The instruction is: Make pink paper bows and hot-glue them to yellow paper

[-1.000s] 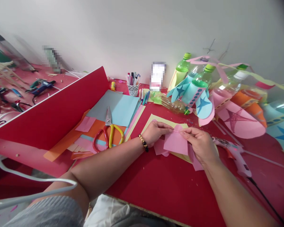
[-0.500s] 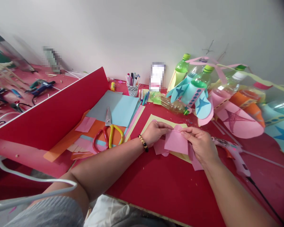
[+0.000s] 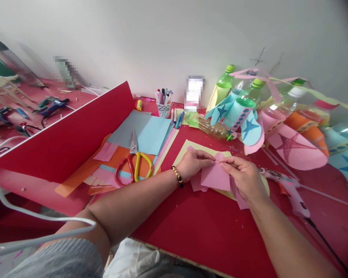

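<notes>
Head view: pink paper [image 3: 215, 177] is pinched at its top edge between thumb and fingers of left hand [image 3: 195, 165] and right hand [image 3: 243, 180], held over yellow card [image 3: 202, 151] on red desk [image 3: 191, 231]; red-and-yellow scissors [image 3: 134, 154] are left, glue gun [image 3: 290, 193] right.

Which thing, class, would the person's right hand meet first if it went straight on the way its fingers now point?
The pink paper sheet, whose top edge its fingertips already seem to pinch. Just beyond lies the left hand, though depth is hard to judge from this view.
</notes>
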{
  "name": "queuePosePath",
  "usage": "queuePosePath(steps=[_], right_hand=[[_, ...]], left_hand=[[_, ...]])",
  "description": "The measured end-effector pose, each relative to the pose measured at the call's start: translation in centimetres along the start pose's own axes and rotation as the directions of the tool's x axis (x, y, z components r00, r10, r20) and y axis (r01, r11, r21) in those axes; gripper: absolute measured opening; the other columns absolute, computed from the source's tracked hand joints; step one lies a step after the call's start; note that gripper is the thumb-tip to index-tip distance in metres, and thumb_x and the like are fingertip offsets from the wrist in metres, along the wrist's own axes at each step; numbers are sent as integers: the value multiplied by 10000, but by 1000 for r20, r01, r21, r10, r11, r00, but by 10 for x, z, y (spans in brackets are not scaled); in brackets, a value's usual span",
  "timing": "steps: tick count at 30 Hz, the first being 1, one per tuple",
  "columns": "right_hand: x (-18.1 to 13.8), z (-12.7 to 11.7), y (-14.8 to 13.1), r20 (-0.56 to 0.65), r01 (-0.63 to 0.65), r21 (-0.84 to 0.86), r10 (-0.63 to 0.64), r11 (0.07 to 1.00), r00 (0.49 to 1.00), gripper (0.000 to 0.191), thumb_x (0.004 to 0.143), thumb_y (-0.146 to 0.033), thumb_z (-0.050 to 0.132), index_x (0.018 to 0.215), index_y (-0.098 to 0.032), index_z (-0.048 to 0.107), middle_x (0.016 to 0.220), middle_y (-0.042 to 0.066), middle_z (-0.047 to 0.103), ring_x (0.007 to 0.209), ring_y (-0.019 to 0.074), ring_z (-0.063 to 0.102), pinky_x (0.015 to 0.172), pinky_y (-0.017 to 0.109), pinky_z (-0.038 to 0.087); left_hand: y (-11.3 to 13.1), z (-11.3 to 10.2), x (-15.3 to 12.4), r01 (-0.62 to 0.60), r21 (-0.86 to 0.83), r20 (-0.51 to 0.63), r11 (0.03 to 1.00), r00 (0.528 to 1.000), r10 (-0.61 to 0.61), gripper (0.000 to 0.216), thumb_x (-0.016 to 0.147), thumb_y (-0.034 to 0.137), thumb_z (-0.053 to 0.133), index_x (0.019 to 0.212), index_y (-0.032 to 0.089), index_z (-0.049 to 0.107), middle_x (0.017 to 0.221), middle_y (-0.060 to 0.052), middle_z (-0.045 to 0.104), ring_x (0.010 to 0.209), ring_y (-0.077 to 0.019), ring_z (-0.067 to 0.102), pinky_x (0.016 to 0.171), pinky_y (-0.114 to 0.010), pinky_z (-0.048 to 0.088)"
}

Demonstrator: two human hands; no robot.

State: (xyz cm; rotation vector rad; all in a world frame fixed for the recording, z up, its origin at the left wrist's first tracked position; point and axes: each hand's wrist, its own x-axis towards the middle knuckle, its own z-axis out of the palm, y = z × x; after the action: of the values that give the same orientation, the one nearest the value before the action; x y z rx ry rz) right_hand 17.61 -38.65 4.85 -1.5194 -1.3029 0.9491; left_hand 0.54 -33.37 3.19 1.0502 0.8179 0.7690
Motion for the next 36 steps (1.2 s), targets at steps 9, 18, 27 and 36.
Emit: queuePosePath(steps=[9,18,27,36], right_hand=[[1,3,5,30,35,44,-36,998,999,163,734,-332,699,834,-205,718,795,31,720,737,178,628,692,289,480],[2,3,11,57,14,12,-15,1000,998,190,742,-349,688,847,-191,691,741,29,693,675,174,609,634,290,462],[2,4,8,40,21,-6,-21,1000,999,133,738,-314,682,812,-204,687,729,9,668,666,156,573,613,273,419],[1,5,8,61,-13,123,6,992,998,78,709,-270,708,765,-217,698,704,-3,659,684,148,559,640,268,408]], left_hand=[[0,6,-5,-70,29,-55,997,996,72,122,678,217,704,743,120,669,677,-14,640,587,-84,550,577,-206,435],[-7,6,0,-112,113,-36,987,993,116,99,687,185,682,754,112,678,693,-28,653,609,-86,557,584,-191,437],[-1,10,-6,-37,-19,-44,999,998,36,102,666,186,706,725,113,667,663,-12,632,585,-79,545,585,-201,441],[0,10,-6,-15,-48,-39,999,999,13,123,642,183,719,725,106,669,673,-29,644,599,-99,563,594,-224,453]])
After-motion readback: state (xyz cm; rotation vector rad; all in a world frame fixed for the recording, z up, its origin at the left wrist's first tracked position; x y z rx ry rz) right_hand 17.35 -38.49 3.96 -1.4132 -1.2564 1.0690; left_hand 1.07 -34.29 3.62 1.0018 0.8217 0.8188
